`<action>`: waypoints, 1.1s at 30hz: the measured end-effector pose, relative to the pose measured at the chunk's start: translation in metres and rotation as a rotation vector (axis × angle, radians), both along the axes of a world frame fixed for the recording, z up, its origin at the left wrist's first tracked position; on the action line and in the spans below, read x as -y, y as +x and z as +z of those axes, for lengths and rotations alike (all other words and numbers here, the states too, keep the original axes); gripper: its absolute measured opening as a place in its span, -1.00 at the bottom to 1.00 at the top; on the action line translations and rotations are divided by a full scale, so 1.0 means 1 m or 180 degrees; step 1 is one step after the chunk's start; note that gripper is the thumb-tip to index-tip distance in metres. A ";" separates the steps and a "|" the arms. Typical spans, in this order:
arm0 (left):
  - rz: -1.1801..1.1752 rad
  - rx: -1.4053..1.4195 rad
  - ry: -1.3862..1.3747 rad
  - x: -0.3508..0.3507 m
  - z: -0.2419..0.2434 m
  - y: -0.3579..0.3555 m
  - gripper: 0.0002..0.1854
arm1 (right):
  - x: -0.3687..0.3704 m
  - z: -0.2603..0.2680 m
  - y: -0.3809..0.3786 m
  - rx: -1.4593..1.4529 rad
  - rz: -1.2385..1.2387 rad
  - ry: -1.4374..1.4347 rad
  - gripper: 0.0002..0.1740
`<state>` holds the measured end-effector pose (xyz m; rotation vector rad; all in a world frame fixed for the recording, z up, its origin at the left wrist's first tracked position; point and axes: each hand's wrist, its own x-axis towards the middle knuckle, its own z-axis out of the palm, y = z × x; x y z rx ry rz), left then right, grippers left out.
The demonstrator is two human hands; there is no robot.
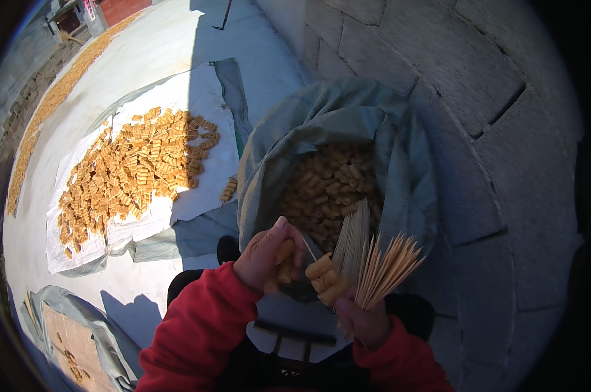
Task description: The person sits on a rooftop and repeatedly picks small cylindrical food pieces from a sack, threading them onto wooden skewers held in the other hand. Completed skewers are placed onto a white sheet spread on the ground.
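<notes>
My left hand [268,257] is closed around a few short tan tubular pieces [284,267]. Its fingertips are near the pale tip of a thin wooden skewer [309,248]. Several of the same tubes [323,278] are threaded side by side on that skewer. My right hand [363,313] grips a thick bundle of bamboo skewers [386,267], fanned out to the upper right, with the threaded tubes beside its fingers. Before me stands a grey-green woven sack [403,147], its mouth rolled open. Many loose tubes [332,183] fill it, partly hidden behind the skewers.
To the left, a heap of skewered tubes [134,166] lies on a white sheet [197,88]. One skewered bunch [229,189] lies beside the sack. A block wall [472,196] rises on the right. A second sack [80,313] with cardboard is at lower left.
</notes>
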<state>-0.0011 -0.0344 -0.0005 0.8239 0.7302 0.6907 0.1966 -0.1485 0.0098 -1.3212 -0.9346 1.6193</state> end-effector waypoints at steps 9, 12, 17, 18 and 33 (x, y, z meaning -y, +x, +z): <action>0.0035 -0.0293 0.0905 -0.009 0.002 -0.013 -0.38 | 0.001 0.000 0.005 -0.0627 0.0576 -0.0525 -0.88; -0.0111 -0.0643 0.1479 -0.009 0.006 -0.013 -0.38 | 0.002 0.000 0.006 -0.0809 0.0512 -0.0654 -0.87; -0.0387 -0.1239 0.2936 -0.015 0.002 -0.018 -0.42 | -0.003 0.001 0.013 -0.1588 0.0647 -0.1262 -0.82; -0.0466 -0.1205 0.2957 -0.014 0.003 -0.018 -0.43 | -0.004 0.001 0.014 -0.1732 0.0662 -0.1352 -0.82; -0.0419 0.0387 0.1170 -0.005 0.011 -0.019 -0.20 | 0.002 -0.007 0.017 -0.2907 0.0895 -0.1064 -0.73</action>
